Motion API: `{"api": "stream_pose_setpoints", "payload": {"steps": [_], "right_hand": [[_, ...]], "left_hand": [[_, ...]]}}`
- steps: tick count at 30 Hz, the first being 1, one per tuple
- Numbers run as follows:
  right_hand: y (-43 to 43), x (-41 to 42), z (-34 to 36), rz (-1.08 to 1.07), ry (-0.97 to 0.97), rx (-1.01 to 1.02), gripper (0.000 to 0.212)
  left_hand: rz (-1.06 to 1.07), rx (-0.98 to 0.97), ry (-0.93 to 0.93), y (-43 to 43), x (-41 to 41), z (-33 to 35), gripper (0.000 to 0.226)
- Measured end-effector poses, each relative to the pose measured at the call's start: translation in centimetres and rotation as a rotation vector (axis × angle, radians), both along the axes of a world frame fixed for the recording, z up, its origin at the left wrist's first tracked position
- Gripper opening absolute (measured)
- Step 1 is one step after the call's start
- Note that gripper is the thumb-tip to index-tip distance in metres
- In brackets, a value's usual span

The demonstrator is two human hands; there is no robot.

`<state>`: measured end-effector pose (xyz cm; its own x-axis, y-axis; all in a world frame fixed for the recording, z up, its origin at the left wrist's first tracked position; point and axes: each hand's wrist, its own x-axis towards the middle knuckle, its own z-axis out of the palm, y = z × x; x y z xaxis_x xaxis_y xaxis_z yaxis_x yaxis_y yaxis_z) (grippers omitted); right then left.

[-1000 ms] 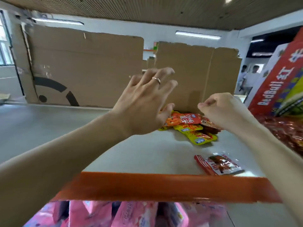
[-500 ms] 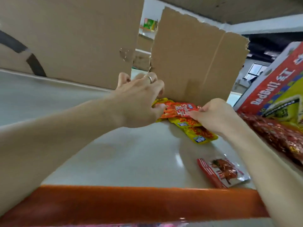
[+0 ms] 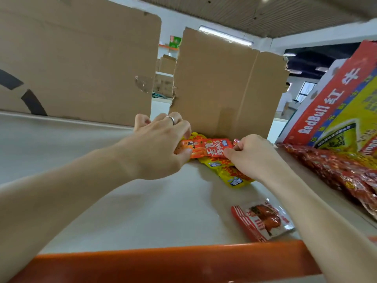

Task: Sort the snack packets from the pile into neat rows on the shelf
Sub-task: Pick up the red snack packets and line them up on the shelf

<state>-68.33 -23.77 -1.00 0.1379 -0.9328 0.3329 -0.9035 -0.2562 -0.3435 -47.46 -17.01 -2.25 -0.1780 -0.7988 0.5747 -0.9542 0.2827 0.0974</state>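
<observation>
A small pile of snack packets lies at the back of the pale shelf [image 3: 122, 201], against a cardboard sheet. On top is an orange packet [image 3: 210, 149]; under it lie yellow packets [image 3: 228, 173]. My left hand [image 3: 161, 146], with a ring on one finger, grips the orange packet's left end. My right hand [image 3: 251, 154] pinches its right end with thumb and fingers. A red-and-clear packet [image 3: 263, 220] lies alone near the shelf's front right.
Two upright cardboard sheets [image 3: 224, 88] wall off the shelf's back. A RedBull carton [image 3: 334, 103] leans at the right over a heap of red packets [image 3: 338, 170]. An orange beam [image 3: 163, 262] edges the shelf front. A person stands far off at the right.
Both hands dropped from the air onto the pile and closed on the orange packet's two ends. The camera came closer and lower to the shelf.
</observation>
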Motion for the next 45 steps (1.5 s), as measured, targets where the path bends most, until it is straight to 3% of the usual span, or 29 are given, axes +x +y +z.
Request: {"api": "stream_pose_setpoints", "payload": {"steps": [9, 15, 22, 26, 29, 32, 37, 40, 43, 45], "right_hand": [[1.0, 0.3, 0.4, 0.074, -0.123, -0.089, 0.033], [1.4, 0.3, 0.5, 0.067, -0.103, -0.082, 0.028], [1.4, 0.2, 0.3, 0.105, -0.164, -0.12, 0.021], [0.8, -0.1, -0.2, 0.186, -0.321, -0.218, 0.017], [1.2, -0.1, 0.2, 0.313, -0.422, -0.422, 0.016], [2.3, 0.2, 1.0, 0.485, -0.461, -0.559, 0.015], [3.6, 0.8, 1.4, 0.621, -0.559, -0.582, 0.015], [3.7, 0.8, 1.4, 0.653, -0.613, -0.569, 0.013], [3.9, 0.9, 1.4, 0.697, -0.628, -0.562, 0.012], [4.0, 1.0, 1.5, 0.743, -0.674, -0.514, 0.012]], "left_hand": [[0.007, 0.104, -0.016, 0.0, 0.1, 0.0, 0.014], [0.048, 0.17, -0.036, 0.2, 0.0, 0.3, 0.032], [0.06, 0.175, 0.003, 0.3, 0.1, 0.6, 0.036], [0.034, 0.173, 0.076, 0.4, 0.2, 0.9, 0.037], [-0.024, 0.133, 0.23, 0.6, 0.0, 1.4, 0.026], [-0.12, -0.03, 0.417, 0.9, -0.4, 2.4, 0.027], [-0.259, -0.174, 0.594, 1.7, -1.1, 3.8, 0.008], [-0.407, -0.134, 0.705, 2.0, -0.9, 3.9, 0.015], [-0.395, -0.072, 0.681, 2.0, -0.6, 3.7, 0.025], [-0.432, -0.068, 0.737, 2.1, -0.7, 3.9, 0.02]]}}
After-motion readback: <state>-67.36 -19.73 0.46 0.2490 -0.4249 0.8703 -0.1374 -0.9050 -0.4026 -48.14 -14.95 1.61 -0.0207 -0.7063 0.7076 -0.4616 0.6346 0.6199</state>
